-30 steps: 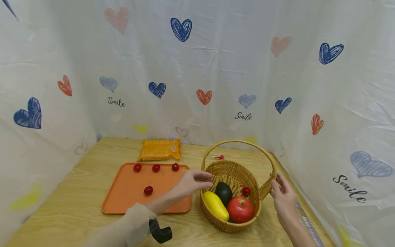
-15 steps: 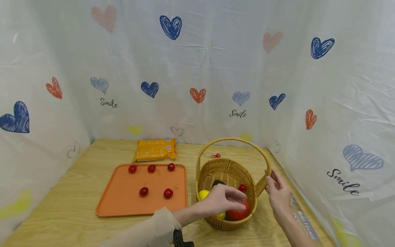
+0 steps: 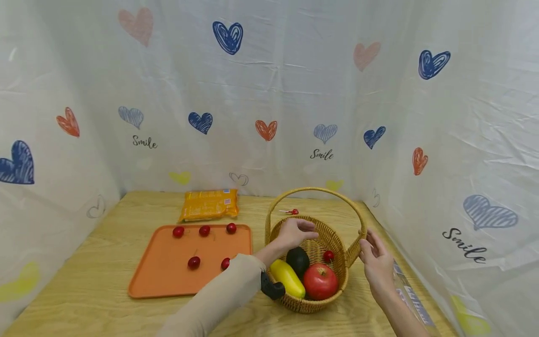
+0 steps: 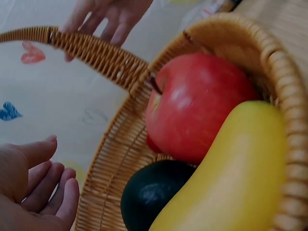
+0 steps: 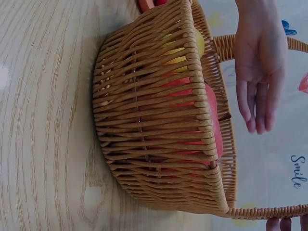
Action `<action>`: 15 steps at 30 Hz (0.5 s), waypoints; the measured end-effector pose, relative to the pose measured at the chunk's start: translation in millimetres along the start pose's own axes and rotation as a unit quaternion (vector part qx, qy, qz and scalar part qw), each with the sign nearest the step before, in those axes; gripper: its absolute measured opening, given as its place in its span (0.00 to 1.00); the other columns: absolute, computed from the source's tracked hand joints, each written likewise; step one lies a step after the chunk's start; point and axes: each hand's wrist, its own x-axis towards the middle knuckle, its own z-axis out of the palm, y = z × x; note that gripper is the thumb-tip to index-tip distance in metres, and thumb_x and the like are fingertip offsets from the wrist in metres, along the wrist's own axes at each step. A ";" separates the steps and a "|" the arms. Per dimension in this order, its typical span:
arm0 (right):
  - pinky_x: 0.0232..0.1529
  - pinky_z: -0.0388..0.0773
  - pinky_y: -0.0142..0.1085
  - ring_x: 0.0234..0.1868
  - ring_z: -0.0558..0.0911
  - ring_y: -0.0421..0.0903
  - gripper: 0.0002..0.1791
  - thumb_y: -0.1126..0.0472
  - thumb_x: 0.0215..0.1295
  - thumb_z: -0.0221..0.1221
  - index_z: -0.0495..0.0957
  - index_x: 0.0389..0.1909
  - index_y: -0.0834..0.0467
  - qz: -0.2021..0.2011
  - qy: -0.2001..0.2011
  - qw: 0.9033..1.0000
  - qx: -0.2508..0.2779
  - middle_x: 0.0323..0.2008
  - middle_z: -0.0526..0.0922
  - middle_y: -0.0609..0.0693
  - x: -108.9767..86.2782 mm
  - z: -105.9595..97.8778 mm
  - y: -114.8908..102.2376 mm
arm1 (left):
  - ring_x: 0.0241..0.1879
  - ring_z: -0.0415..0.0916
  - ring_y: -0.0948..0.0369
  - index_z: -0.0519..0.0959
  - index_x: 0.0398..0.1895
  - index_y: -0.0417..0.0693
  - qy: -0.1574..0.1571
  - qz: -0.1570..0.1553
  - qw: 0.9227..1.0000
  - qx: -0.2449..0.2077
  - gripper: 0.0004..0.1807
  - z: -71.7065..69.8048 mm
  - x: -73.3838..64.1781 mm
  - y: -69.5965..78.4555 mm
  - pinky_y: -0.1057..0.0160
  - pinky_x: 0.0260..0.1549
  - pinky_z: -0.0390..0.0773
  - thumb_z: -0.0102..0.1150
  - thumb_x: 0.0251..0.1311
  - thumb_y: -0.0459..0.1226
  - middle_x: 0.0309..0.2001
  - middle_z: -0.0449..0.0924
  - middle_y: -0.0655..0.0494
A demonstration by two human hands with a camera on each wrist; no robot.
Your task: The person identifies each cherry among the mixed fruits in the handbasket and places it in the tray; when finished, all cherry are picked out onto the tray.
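Note:
A wicker basket (image 3: 304, 306) stands on the table. My right hand (image 3: 378, 269) holds the right side of its arched handle (image 3: 316, 189) between thumb and fingers. Hovering over the back of the basket, my left hand (image 3: 294, 233) has relaxed, slightly bent fingers and nothing in them. Inside lie a red apple (image 4: 199, 106), a long smooth yellow fruit (image 3: 288, 279), a dark green avocado-like fruit (image 3: 297, 261) and a small cherry (image 3: 328, 255). In the right wrist view, the left palm shows above the basket rim.
Left of the basket lies an orange tray (image 3: 166, 278) with several cherries (image 3: 194, 262) on it. An orange packet (image 3: 209, 204) lies behind the tray. A small red-headed lollipop-like item (image 3: 293, 211) sits behind the basket. A heart-printed curtain (image 3: 269, 84) surrounds the table.
My left hand has moved right from beside the tray, passed over the front fruit, then shifted to the back of the basket. My right hand stays at the handle. The head view has turned slightly.

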 end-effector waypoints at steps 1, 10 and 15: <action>0.47 0.72 0.21 0.65 0.63 0.50 0.31 0.51 0.73 0.48 0.55 0.72 0.55 0.001 0.000 1.000 -0.001 0.65 0.64 0.55 0.2 0.1 -0.1 | 0.40 0.79 0.62 0.83 0.44 0.44 0.011 -0.007 1.000 0.002 0.15 -1.6 4.7 -1.9 0.63 0.40 0.78 0.69 0.53 0.38 0.38 0.83 0.57; 0.47 0.72 0.21 0.64 0.65 0.47 0.30 0.52 0.73 0.48 0.55 0.72 0.54 0.004 0.001 1.000 -0.003 0.65 0.64 0.54 0.8 1.0 0.8 | 0.35 0.77 0.63 0.84 0.43 0.40 0.042 -0.054 0.998 -0.014 0.15 19.2 23.6 -8.2 0.63 0.36 0.78 0.69 0.52 0.36 0.34 0.82 0.58; 0.47 0.72 0.21 0.65 0.64 0.48 0.31 0.51 0.72 0.48 0.54 0.73 0.54 0.007 0.001 1.000 -0.005 0.66 0.64 0.54 0.8 -1.5 0.9 | 0.39 0.75 0.57 0.85 0.40 0.40 0.033 -0.099 0.994 -0.030 0.14 48.4 27.5 -2.1 0.57 0.38 0.78 0.71 0.50 0.35 0.38 0.79 0.53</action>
